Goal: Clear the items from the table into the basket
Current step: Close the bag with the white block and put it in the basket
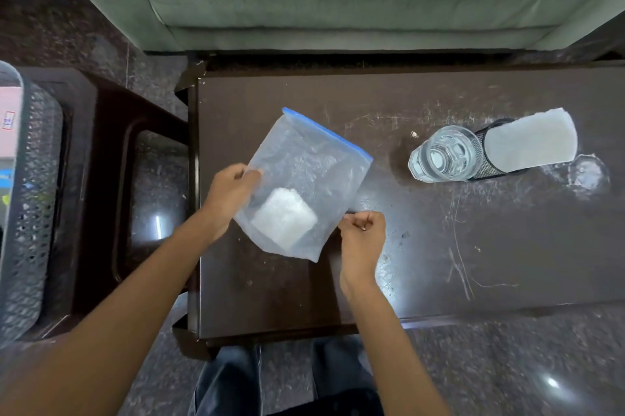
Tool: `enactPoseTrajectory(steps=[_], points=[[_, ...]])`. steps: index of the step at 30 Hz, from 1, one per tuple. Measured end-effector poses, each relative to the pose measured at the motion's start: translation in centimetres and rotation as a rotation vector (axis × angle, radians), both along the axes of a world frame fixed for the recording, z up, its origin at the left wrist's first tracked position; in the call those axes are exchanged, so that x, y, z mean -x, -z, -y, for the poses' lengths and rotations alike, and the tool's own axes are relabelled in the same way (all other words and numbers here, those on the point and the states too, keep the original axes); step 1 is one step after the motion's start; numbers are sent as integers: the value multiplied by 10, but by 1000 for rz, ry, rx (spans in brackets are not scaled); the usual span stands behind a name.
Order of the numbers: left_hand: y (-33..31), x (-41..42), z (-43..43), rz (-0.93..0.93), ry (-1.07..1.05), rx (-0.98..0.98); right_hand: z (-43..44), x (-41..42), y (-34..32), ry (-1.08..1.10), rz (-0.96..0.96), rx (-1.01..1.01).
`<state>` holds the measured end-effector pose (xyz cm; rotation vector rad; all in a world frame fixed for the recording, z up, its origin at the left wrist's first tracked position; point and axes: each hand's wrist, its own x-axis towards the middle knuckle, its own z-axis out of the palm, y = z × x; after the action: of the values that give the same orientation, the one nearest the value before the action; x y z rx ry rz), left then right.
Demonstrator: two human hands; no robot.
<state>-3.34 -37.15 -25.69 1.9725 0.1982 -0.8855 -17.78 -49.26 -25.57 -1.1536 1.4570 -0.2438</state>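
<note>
My left hand [233,192] and right hand [363,233] pinch the clear blue-sealed plastic bag [304,172]; next, I judge, leftward into the grey perforated basket [32,199].

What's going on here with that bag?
A person holds a clear zip bag over the dark table: the left hand grips its left edge, and the right hand seems to pinch its right edge. Something white sits inside. A glass and a black mesh holder are on the table. The grey basket stands to the left.
</note>
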Motion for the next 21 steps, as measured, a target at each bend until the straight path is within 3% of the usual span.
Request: enactPoseTrajectory(steps=[5,11,14,16,18,21], points=[[-9,19,-8,-162,-94,130,12,-6,-1,-89,56,-6],[-15,27,-17,-323,-311,296,21,-12,-17,-243,175,159],[-16,27,-19,-171,-429,335,29,-17,-28,-276,310,136],[-16,25,-27,-2,-381,321,34,-19,-32,-347,318,134],[-14,23,-38,181,-168,275,37,-19,-34,-441,293,148],[-20,20,-48,404,174,29,40,-18,-37,-625,206,271]])
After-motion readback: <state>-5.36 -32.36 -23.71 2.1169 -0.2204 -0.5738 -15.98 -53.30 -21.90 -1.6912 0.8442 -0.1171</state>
